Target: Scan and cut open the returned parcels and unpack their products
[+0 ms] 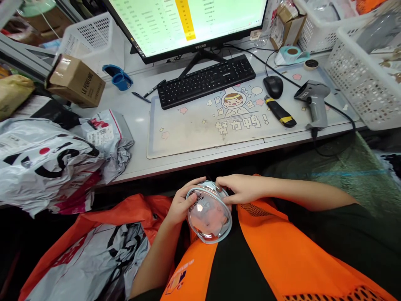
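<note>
Just below the desk edge, in front of my orange vest, I hold a small clear plastic pouch point(209, 219) with pale blue-grey piping and dark lettering. Something pinkish shows through its clear side, but I cannot make out whether it is inside. My left hand point(184, 201) grips the pouch's left side, thumb on the front face. The fingers of my right hand point(236, 189) are closed at the upper right rim, by the piping. What exactly those fingertips pinch is partly hidden.
On the desk are a keyboard point(206, 81), mouse point(273, 86), box cutter point(280, 112) and barcode scanner point(314, 102), under a monitor point(200, 21). Plastic mailer bags point(46, 161) pile up at left beside a cardboard box point(77, 81). A white basket point(360, 79) stands right; an orange sack point(125, 209) is lower left.
</note>
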{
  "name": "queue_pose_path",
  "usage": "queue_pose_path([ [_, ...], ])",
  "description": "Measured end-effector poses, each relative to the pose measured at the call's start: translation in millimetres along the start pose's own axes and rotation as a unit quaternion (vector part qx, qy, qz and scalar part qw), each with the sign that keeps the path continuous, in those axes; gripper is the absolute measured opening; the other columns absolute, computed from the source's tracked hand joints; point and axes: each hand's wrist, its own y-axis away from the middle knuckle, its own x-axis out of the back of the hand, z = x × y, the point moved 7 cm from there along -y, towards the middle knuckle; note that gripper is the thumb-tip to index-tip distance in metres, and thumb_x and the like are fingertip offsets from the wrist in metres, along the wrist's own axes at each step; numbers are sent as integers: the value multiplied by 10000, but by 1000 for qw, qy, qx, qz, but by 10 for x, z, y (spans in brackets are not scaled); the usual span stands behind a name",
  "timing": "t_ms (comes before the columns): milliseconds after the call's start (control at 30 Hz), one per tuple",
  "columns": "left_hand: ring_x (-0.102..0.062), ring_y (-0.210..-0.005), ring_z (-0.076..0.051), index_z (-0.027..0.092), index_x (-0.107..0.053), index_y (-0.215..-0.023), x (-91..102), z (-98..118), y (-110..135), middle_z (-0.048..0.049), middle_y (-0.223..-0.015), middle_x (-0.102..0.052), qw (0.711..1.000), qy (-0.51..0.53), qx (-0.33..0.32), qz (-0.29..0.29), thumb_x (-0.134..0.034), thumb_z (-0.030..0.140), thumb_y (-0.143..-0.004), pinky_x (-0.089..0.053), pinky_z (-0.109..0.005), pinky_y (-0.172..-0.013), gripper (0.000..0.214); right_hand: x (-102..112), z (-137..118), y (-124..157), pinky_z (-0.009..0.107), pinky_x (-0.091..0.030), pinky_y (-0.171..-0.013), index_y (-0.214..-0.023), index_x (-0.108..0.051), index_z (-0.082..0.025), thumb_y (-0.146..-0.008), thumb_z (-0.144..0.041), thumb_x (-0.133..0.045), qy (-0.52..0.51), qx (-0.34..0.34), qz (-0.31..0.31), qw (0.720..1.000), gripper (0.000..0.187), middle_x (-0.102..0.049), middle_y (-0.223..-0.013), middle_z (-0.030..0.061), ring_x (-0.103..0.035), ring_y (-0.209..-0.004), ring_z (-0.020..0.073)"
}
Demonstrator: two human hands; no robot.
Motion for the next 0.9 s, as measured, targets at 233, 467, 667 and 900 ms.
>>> queue_pose_path([
  [233,-602,-1315,-334,231,-795,-1172,-32,108,17,-131,-1477,-617,997,-54,-48,-6,-696,552,-916,-473,-448,-1130,422,7,52,-113,270,-206,-574,-745,-454,-223,-849,-383,-740,95,-91,152,980,344,-511,-663,-49,-383,-585,119],
  [467,-563,-1365,-333,241,-762,-1269,-67,275,77,-134,-1490,-604,986,-142,-60,-62,-646,506,-969,-451,-451,-1156,416,144,-56,-126,265,-246,-595,-829,-549,-211,-974,-270,-598,153,9,-11,988,164,-585,-717,-24,-455,-616,135],
  [667,-565,-1362,-318,240,-757,-1271,-118,285,13,-132,-1471,-616,983,-152,-69,-79,-630,470,-987,-450,-440,-1157,387,234,-136,-132,282,-289,-623,-878,-622,-201,-1024,-299,-556,219,-9,-75,973,189,-653,-759,3,-515,-637,148],
  [900,-648,-1187,-285,215,-760,-1050,-89,497,-13,-124,-1269,-696,973,-203,-90,-67,-723,466,-925,-505,-413,-1043,283,169,-193,-157,313,-343,-733,-851,-638,-167,-1057,-262,-496,262,77,-7,962,267,-696,-874,53,-574,-743,164],
])
